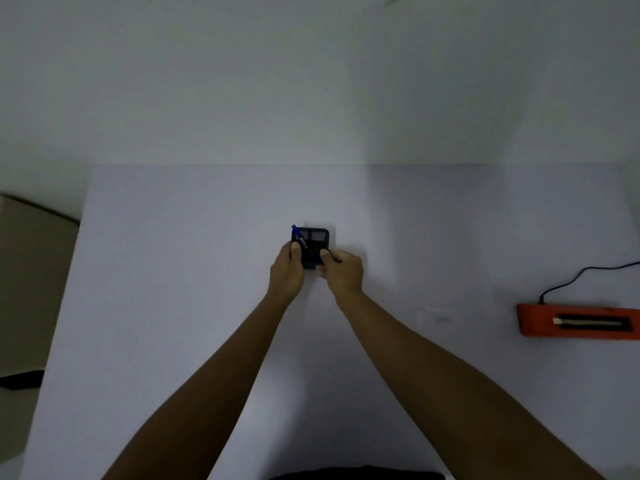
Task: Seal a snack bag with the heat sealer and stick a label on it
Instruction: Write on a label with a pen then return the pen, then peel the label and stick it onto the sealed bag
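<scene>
A small black holder (316, 237) with square compartments stands at the middle of the white table (173, 271). My left hand (288, 268) grips its left side, thumb on the rim. A blue pen (300, 237) slants across the holder's top, its blue end up at the left. My right hand (343, 271) is closed at the holder's near right corner, thumb and fingers pinched where the pen's lower end lies. The orange heat sealer (575, 323) lies flat far to the right. A faint pale, see-through shape (433, 315) lies left of the sealer, too dim to identify.
A black cord (581, 273) runs from the sealer's back left corner off the right edge. The table meets a plain wall at the back. A beige surface (31, 271) and a dark object (22, 379) sit beyond the table's left edge.
</scene>
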`<action>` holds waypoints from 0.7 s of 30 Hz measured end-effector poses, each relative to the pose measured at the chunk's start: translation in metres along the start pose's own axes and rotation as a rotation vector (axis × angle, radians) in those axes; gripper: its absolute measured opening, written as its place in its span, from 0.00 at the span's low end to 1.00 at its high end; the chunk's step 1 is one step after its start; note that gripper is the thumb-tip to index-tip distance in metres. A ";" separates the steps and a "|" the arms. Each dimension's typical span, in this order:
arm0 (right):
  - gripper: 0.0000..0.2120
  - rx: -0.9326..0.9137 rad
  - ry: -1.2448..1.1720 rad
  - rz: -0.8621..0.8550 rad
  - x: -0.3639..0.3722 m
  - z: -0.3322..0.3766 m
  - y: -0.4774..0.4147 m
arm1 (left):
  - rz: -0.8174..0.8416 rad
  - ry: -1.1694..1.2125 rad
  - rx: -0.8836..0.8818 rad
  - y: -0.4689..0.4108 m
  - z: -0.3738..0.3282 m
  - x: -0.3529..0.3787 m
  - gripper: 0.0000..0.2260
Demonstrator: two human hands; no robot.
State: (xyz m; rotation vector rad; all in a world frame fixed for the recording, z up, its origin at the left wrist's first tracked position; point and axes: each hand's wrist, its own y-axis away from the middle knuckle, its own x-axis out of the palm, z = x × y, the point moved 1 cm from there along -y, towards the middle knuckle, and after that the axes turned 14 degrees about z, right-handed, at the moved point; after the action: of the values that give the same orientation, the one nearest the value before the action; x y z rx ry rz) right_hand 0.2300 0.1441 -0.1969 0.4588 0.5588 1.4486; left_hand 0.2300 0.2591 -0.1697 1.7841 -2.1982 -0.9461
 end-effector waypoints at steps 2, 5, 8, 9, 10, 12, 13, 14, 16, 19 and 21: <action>0.06 0.019 -0.076 0.029 -0.003 0.005 -0.003 | 0.000 -0.006 0.006 -0.003 -0.006 -0.001 0.17; 0.07 0.051 -0.143 0.092 -0.012 0.005 0.005 | -0.065 -0.019 -0.021 0.002 -0.004 0.004 0.12; 0.06 0.060 -0.138 0.088 -0.032 -0.006 0.021 | -0.280 -0.230 -0.008 0.021 0.009 0.012 0.23; 0.07 0.062 -0.134 0.079 -0.041 -0.012 0.028 | -0.347 -0.287 0.045 0.030 0.014 0.017 0.21; 0.08 0.063 -0.130 0.066 -0.050 -0.020 0.036 | -0.376 -0.315 0.089 0.041 0.020 0.023 0.18; 0.09 0.061 -0.104 0.031 -0.071 -0.038 0.054 | -0.319 -0.306 0.135 0.065 0.031 0.042 0.14; 0.09 0.061 -0.086 0.011 -0.081 -0.049 0.064 | -0.248 -0.290 0.157 0.076 0.038 0.054 0.12; 0.09 0.065 -0.069 -0.007 -0.091 -0.061 0.075 | -0.166 -0.283 0.171 0.086 0.045 0.067 0.10; 0.08 0.088 -0.034 -0.047 -0.110 -0.087 0.094 | -0.012 -0.307 0.178 0.102 0.061 0.093 0.05; 0.09 0.140 0.020 -0.103 -0.133 -0.124 0.119 | 0.140 -0.382 0.139 0.116 0.084 0.127 0.06; 0.11 0.155 0.051 -0.105 -0.145 -0.144 0.133 | 0.204 -0.399 0.118 0.121 0.094 0.145 0.07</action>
State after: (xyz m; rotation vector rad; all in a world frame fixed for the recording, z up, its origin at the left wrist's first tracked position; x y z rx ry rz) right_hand 0.0314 0.0044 -0.2188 0.5077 0.7288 1.3250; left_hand 0.0438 0.1706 -0.2146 1.4754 -2.6634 -1.2339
